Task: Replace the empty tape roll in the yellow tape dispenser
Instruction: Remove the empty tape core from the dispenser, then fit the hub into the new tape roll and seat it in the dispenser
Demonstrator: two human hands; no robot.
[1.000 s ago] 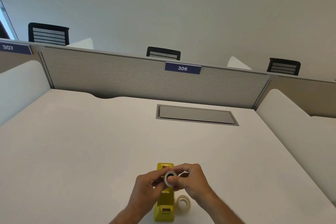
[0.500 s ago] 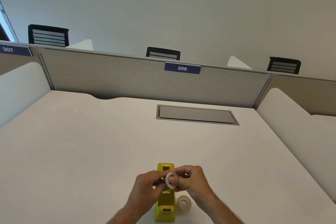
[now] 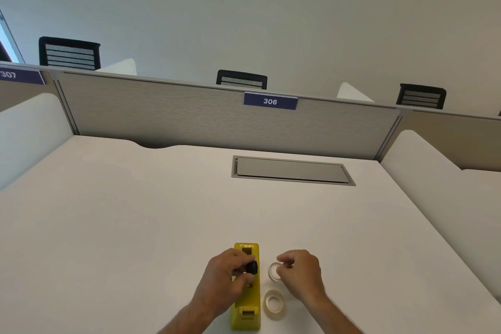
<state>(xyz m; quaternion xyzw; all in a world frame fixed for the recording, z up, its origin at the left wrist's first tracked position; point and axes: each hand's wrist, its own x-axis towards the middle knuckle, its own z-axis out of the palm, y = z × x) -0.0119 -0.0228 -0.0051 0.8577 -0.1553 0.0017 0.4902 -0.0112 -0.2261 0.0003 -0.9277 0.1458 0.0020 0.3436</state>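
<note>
Your left hand (image 3: pixel 227 276) is over the yellow tape dispenser (image 3: pixel 246 304), its grip clenched around a small black spindle (image 3: pixel 252 267) pinched between thumb and fingertips. The spindle sits just above the dispenser's open middle; from this angle you cannot tell whether it touches the yellow body or hangs clear of it.

Your right hand (image 3: pixel 299 272) is off to the right of that grip, apart from the dispenser, and its fingers are closed on the empty tape roll (image 3: pixel 273 272), a thin pale ring held on edge just above the counter (image 3: pixel 135 225). Whether the ring's lower rim rests on the counter is hard to say.

Nearer to you than the right grip, and just beside the dispenser's right wall, the full tape roll (image 3: pixel 274 304) lies flat on the counter, clear and glossy, with neither hand on it.

The dispenser itself lies lengthwise, pointing away from you, on the counter between your two forearms, its near end at the lower edge of the view.

Well beyond both grips, a grey cable hatch (image 3: pixel 291 171) is set flush in the counter, and a partition (image 3: pixel 189 116) carrying a blue label reading 306 (image 3: pixel 270 101) stands behind it.
</note>
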